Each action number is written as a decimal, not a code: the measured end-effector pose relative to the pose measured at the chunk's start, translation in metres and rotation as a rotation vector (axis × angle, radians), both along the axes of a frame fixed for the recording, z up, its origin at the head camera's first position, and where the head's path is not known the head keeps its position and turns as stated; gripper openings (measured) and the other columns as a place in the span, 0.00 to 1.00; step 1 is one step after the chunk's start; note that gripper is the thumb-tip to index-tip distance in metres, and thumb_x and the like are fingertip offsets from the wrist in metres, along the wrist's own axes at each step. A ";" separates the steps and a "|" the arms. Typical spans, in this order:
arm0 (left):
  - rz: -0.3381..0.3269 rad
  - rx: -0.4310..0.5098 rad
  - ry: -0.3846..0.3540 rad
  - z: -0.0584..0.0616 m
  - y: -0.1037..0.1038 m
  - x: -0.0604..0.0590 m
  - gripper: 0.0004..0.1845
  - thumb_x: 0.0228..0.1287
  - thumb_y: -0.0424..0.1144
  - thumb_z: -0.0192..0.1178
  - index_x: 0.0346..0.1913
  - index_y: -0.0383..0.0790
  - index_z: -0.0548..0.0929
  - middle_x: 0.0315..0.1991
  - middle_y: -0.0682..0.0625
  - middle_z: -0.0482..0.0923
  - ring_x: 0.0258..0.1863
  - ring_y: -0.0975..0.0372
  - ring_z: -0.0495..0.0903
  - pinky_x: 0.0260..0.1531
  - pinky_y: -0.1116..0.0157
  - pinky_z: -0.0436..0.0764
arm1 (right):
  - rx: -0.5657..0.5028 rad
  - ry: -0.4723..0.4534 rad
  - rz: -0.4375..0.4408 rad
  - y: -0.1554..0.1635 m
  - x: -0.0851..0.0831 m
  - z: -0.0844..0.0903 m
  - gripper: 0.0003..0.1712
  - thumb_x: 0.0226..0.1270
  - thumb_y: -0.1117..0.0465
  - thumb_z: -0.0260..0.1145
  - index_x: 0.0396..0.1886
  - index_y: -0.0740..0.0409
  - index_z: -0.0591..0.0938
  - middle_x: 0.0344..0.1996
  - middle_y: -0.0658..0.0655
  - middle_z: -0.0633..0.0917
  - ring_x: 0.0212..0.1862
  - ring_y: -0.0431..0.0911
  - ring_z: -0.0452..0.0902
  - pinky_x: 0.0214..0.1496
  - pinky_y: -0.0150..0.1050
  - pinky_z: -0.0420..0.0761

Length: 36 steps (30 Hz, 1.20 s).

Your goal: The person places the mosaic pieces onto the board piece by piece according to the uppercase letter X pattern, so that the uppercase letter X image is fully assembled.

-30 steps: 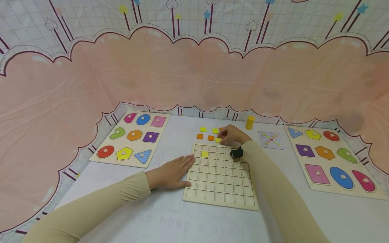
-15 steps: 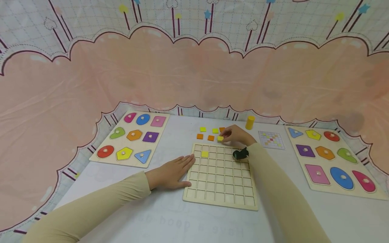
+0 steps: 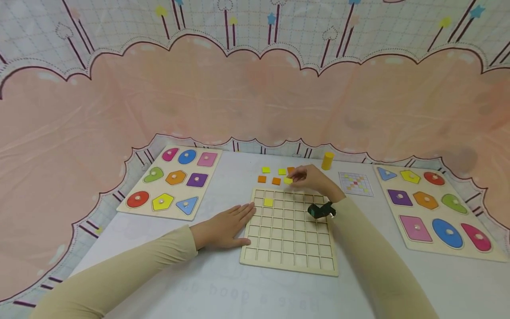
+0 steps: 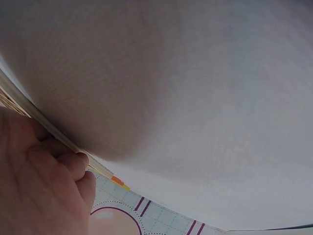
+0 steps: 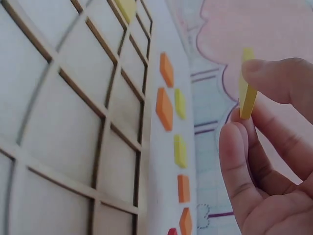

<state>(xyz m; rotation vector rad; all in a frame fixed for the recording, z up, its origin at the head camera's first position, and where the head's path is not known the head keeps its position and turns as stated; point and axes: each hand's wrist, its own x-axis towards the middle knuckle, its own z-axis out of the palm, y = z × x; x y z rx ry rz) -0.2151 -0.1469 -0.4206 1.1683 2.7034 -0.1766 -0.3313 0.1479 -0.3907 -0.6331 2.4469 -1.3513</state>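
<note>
Right hand (image 3: 312,178) is up just past the far edge of the wooden grid board (image 3: 288,230), thumb and fingers pinching a small yellow square tile (image 5: 247,88) by its edges. The right wrist view shows that tile standing on edge between the fingertips (image 5: 274,81), lifted clear of the table (image 3: 255,288). Below it on the table lies a loose row of orange and yellow tiles (image 5: 168,105), just beside the board's far rim. One yellow tile (image 3: 268,202) already sits in a cell of the second row, near the board's far left corner. Left hand (image 3: 227,228) lies flat on the table, fingers straight and relaxed, fingertips touching the board's left edge; the left wrist view catches those fingers (image 4: 73,164) against the edge. A yellow cylinder (image 3: 327,161) stands behind the right hand, a pattern card (image 3: 356,184) lies to its right, and a shape puzzle board sits on each side, left (image 3: 171,179) and right (image 3: 436,210).
</note>
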 end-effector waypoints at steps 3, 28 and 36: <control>-0.006 0.005 0.006 0.000 0.000 0.000 0.46 0.66 0.66 0.40 0.74 0.35 0.46 0.76 0.43 0.41 0.76 0.55 0.45 0.74 0.58 0.51 | 0.002 0.004 0.007 -0.002 0.010 0.002 0.17 0.55 0.65 0.70 0.44 0.67 0.82 0.36 0.59 0.82 0.36 0.41 0.76 0.41 0.29 0.78; 0.016 -0.003 -0.009 -0.001 0.000 -0.001 0.47 0.66 0.67 0.40 0.74 0.36 0.45 0.76 0.44 0.40 0.76 0.56 0.44 0.74 0.59 0.50 | 0.073 -0.015 0.140 -0.029 0.049 -0.015 0.13 0.50 0.68 0.73 0.37 0.67 0.84 0.31 0.59 0.84 0.32 0.40 0.74 0.35 0.27 0.78; 0.023 0.000 -0.022 0.000 0.001 0.000 0.47 0.66 0.67 0.41 0.74 0.36 0.45 0.76 0.44 0.40 0.76 0.56 0.44 0.74 0.58 0.50 | 0.162 -0.037 0.127 -0.031 0.048 -0.020 0.12 0.50 0.66 0.74 0.36 0.63 0.84 0.27 0.53 0.81 0.30 0.39 0.73 0.35 0.28 0.76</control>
